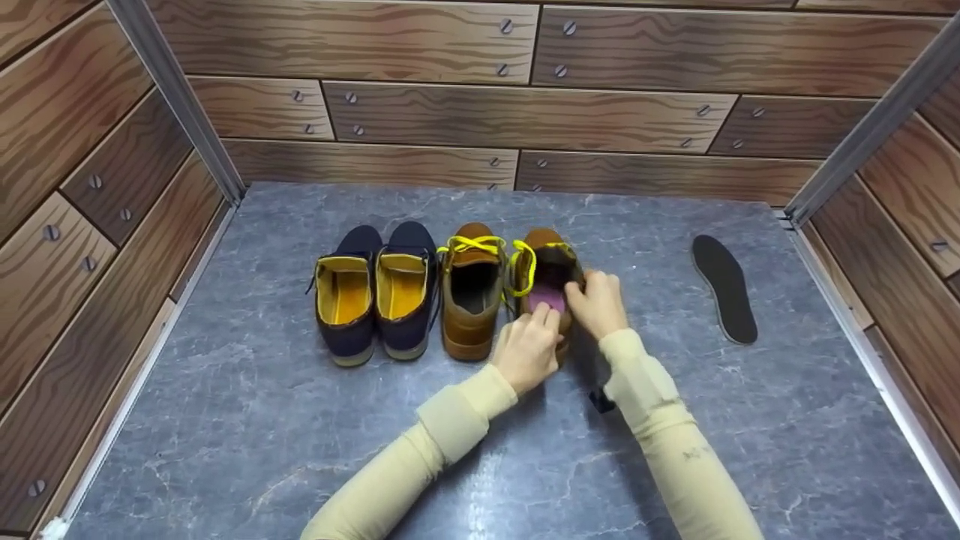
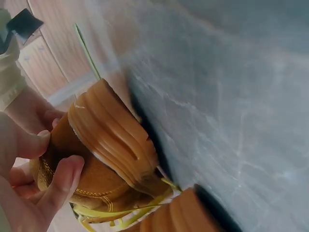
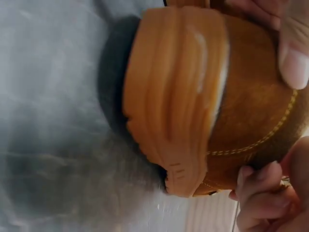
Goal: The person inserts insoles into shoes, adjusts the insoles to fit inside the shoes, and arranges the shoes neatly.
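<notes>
A brown shoe (image 1: 541, 238) with yellow laces stands rightmost in a row, a purple insole (image 1: 548, 299) showing inside its opening. At its heel, my left hand (image 1: 527, 345) grips the back collar, fingertips over the insole's near end. In the left wrist view, its thumb and finger (image 2: 63, 181) press against the brown heel. My right hand (image 1: 598, 301) holds the shoe's right collar with curled fingers, which also show beside the stitching in the right wrist view. The insole's front part disappears into the shoe's dark interior.
The matching brown shoe (image 1: 469, 330) stands just left. Two navy shoes (image 1: 346, 337) with yellow linings stand further left. A black insole (image 1: 726, 289) lies alone on the grey marbled floor (image 1: 225, 420) to the right. Wood-patterned walls (image 1: 420, 112) enclose the back and sides.
</notes>
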The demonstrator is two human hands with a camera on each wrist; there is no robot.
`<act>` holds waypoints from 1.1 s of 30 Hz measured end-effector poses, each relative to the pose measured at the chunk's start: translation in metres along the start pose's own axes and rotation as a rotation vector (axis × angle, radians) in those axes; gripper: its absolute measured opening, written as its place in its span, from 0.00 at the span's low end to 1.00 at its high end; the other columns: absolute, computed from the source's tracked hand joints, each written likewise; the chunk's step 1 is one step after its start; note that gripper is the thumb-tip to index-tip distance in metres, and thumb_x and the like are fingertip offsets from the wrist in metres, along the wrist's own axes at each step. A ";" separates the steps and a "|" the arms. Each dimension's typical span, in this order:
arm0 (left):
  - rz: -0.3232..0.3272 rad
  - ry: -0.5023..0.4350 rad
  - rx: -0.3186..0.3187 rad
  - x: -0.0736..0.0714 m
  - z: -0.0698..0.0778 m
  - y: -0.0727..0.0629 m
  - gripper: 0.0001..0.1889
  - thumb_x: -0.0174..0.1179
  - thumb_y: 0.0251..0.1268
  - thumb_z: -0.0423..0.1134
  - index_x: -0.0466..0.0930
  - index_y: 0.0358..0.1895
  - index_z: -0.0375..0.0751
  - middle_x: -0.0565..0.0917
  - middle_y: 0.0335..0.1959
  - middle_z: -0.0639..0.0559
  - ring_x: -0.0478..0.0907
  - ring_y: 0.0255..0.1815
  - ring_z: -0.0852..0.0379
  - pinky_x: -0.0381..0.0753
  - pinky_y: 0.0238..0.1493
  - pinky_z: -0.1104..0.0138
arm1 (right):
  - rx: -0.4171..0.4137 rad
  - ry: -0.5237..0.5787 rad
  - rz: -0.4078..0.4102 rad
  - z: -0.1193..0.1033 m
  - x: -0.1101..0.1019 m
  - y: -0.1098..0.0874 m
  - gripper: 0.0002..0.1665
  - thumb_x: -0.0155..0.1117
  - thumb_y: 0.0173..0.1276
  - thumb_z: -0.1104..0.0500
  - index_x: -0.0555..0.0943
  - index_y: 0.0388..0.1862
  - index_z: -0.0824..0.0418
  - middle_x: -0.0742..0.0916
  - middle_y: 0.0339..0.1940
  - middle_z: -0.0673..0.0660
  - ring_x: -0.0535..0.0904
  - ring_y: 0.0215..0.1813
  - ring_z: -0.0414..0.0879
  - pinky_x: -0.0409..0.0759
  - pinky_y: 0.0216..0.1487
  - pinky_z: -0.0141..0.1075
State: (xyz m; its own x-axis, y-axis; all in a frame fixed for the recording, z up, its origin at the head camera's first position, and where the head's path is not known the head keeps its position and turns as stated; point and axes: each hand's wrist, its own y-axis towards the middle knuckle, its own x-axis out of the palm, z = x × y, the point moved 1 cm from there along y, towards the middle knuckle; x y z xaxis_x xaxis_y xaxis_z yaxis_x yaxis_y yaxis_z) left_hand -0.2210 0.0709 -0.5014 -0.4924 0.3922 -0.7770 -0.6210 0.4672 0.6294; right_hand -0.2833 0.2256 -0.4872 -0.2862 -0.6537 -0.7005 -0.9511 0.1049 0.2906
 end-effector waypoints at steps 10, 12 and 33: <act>0.190 0.027 0.145 -0.037 0.016 -0.021 0.16 0.77 0.53 0.45 0.78 0.33 0.44 0.81 0.32 0.53 0.75 0.20 0.60 0.77 0.17 0.69 | -0.188 0.038 0.173 -0.016 -0.026 -0.047 0.13 0.61 0.62 0.70 0.76 0.18 0.66 0.79 0.15 0.62 0.69 0.20 0.51 0.66 0.22 0.36; 0.209 0.026 0.176 -0.044 0.020 -0.027 0.17 0.78 0.51 0.46 0.78 0.32 0.45 0.80 0.31 0.54 0.74 0.20 0.61 0.75 0.17 0.70 | -0.225 0.044 0.183 -0.017 -0.029 -0.058 0.13 0.61 0.62 0.71 0.76 0.18 0.66 0.79 0.14 0.61 0.68 0.20 0.46 0.64 0.21 0.31; 0.472 -0.099 0.450 -0.101 0.047 -0.107 0.11 0.47 0.56 0.31 0.72 0.20 0.50 0.74 0.21 0.60 0.62 0.17 0.63 0.60 0.20 0.73 | -0.532 0.125 0.193 -0.042 -0.038 -0.176 0.13 0.64 0.57 0.78 0.87 0.38 0.66 0.83 0.16 0.51 0.71 0.18 0.31 0.68 0.17 0.22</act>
State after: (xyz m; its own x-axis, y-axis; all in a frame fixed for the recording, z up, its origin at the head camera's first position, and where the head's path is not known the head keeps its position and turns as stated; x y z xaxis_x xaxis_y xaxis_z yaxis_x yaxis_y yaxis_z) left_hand -0.0762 0.0191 -0.4895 -0.5775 0.6973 -0.4246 -0.0257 0.5042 0.8632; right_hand -0.1001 0.2007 -0.4844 -0.4024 -0.7471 -0.5291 -0.6844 -0.1384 0.7159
